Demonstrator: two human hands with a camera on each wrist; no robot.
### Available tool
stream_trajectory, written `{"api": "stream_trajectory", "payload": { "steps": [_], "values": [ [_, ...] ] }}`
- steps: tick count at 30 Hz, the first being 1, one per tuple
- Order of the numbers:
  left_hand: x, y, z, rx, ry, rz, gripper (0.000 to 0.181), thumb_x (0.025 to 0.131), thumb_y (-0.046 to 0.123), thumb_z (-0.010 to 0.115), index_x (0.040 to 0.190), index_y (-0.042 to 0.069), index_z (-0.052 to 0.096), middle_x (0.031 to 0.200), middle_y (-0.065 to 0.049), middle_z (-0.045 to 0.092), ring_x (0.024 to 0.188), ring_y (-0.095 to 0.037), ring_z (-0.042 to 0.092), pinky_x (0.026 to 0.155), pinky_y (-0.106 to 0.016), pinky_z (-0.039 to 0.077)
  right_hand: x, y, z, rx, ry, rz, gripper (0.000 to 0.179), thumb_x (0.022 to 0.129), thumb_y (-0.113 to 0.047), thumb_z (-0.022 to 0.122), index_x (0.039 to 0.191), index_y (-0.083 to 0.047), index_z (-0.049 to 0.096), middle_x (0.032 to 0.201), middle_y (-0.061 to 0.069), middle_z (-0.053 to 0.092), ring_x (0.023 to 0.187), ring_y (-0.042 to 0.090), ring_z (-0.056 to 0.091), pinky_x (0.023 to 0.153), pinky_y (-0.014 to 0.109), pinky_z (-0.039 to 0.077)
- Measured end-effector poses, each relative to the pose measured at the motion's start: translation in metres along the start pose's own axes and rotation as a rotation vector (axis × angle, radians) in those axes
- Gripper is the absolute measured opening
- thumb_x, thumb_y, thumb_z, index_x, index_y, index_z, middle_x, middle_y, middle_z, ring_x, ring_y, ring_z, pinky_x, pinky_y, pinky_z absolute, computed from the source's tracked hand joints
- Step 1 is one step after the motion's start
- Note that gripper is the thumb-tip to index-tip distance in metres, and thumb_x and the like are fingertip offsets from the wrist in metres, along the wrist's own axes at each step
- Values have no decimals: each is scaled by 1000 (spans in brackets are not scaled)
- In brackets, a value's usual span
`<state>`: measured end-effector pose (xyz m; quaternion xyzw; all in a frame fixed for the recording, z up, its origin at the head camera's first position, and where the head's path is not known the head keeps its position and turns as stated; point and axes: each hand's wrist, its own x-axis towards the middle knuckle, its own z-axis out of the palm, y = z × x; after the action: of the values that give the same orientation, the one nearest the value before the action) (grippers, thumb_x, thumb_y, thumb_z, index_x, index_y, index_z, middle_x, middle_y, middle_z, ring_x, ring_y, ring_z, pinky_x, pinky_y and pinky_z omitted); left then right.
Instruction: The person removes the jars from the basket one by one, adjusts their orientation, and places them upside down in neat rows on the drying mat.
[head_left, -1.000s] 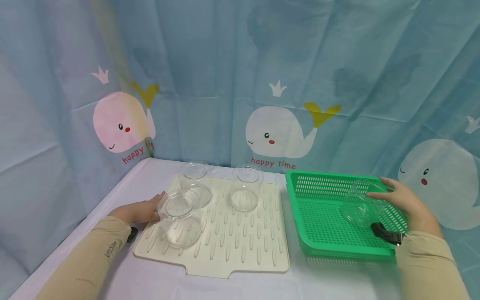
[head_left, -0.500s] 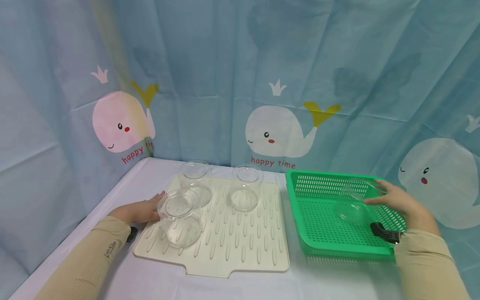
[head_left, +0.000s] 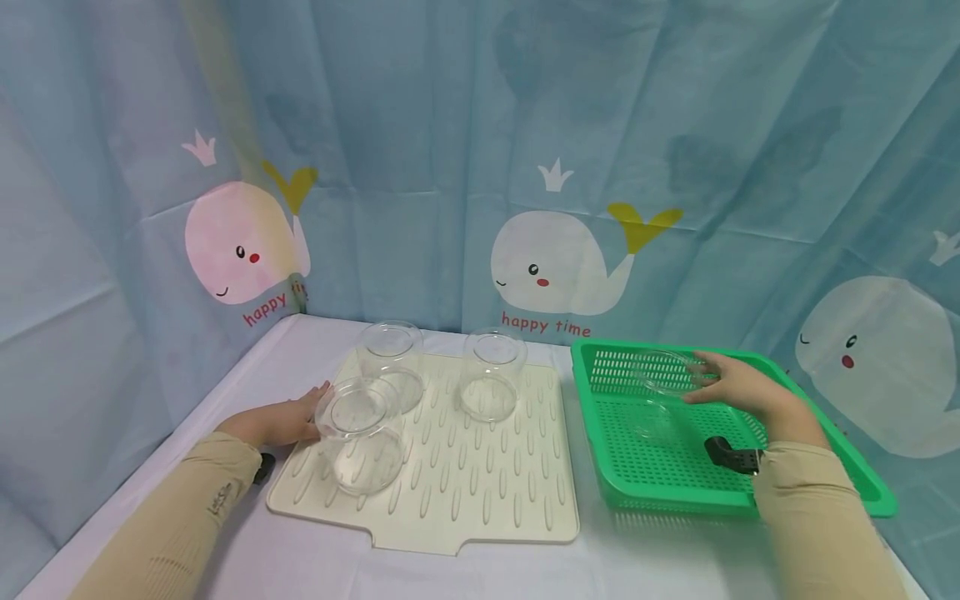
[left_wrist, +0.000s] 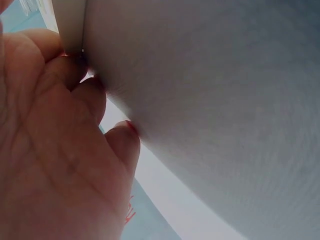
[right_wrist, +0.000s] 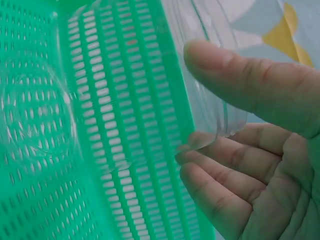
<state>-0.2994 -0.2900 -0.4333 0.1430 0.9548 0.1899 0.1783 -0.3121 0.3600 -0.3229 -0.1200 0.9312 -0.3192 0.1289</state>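
Note:
My right hand [head_left: 742, 387] pinches a clear round jar [head_left: 660, 375] near its rim, above the floor of the green basket [head_left: 712, 496]. In the right wrist view, the thumb lies on the near side of the clear wall and the fingers curl below. At the left, my left hand [head_left: 288, 417] rests at the edge of a cream ridged drying mat [head_left: 480, 492]. Its fingertips touch the white cloth [left_wrist: 210, 115] beside the mat's side in the left wrist view. Three clear jars stand on the mat: one near the left hand [head_left: 367, 450], one behind [head_left: 393, 367], one at the back right [head_left: 491, 379].
A blue whale-print curtain [head_left: 420, 167] hangs behind and at both sides of the table. The basket's raised walls stand right of the mat, with a narrow strip of white tablecloth [head_left: 585, 533] between. A black wrist mount [head_left: 731, 456] sticks out over the basket.
My right hand has moved left across the basket, carrying the clear jar with it toward the basket's middle. The left hand and the three jars on the mat have stayed put.

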Motion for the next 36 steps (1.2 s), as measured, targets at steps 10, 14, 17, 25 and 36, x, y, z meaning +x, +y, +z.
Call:
{"api": "stream_trajectory", "payload": {
  "steps": [10,14,17,25,36],
  "values": [
    [-2,-1,0,-1,11,19,99,82,54,55,142,-10,9,146,-33,2,132,-50,3,100,-67,5,24,-14,13,41,-10,6,88,83,-33,67,144,2,16,140,30,31,122,48,36,92,58,37],
    [-2,1,2,1,8,6,98,83,54,54,142,-9,8,147,-31,3,133,-48,3,101,-65,5,32,-13,21,55,-38,24,86,82,-35,67,143,3,20,137,30,36,122,47,37,92,56,39],
    [-3,3,1,6,-2,-9,98,84,54,53,142,-10,6,147,-31,3,134,-47,3,103,-63,4,36,-13,24,51,-53,20,86,82,-36,67,143,3,20,136,29,38,122,46,39,90,54,41],
    [-1,-1,-2,2,9,-1,98,83,53,54,142,-10,7,146,-32,2,132,-50,3,101,-66,5,40,-19,27,42,-69,17,82,83,-38,66,143,-2,24,142,28,27,126,48,29,92,56,38],
    [2,-6,3,3,17,6,98,82,54,54,142,-10,10,147,-30,3,133,-47,3,101,-66,3,45,-24,32,44,-30,-14,87,85,-50,58,146,-4,17,145,25,21,130,48,20,95,61,31]
  ]
}}
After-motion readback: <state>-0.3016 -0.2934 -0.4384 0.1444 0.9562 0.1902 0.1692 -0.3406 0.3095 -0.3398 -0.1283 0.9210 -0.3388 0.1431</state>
